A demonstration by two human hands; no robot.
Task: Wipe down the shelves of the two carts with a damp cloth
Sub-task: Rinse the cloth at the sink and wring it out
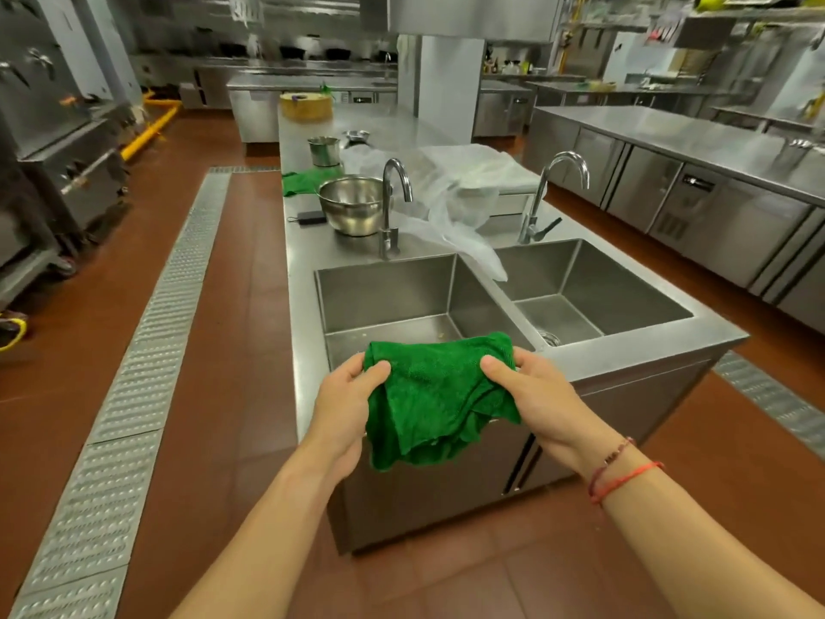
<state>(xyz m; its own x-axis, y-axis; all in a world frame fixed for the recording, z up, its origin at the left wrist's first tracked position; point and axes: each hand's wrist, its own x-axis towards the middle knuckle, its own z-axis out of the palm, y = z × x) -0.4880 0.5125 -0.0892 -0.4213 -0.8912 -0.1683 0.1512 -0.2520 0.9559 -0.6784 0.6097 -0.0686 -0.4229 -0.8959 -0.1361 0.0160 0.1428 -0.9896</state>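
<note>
Closest in, both hands hold the green cloth (433,395) stretched between them. The left hand (352,395) has its grip clamped on the cloth's left edge, thumb on top and fingers tucked behind. The right hand (531,386), with red string bracelets (620,471) at the wrist, pinches the right edge the same way. Held by two edges, the cloth hangs loose and crumpled below the hands, which suits opening it out or refolding it into a wiping pad.

The cloth sits just over the near rim of the left sink basin (384,297), probably so that any drips fall into the steel and not onto the floor. Whether it is wet yet I cannot tell. The left tap (395,194) arches over that basin and no water shows at its spout. The right basin (625,283) has its own tap (553,185).

Behind the taps, on the table (303,261), a steel mixing bowl (352,203) stands just beside the left tap. Crumpled clear plastic sheeting (451,207) trails towards the divider between the basins. A second green cloth (308,180) lies at the table's left edge, handy as a spare. Farther back are a small steel pot (323,150) and a round wooden chopping block (306,106).

I can pick out no cart for certain, so the shelf wiping looks not yet begun. This seems to be the cloth-preparing step.
</note>
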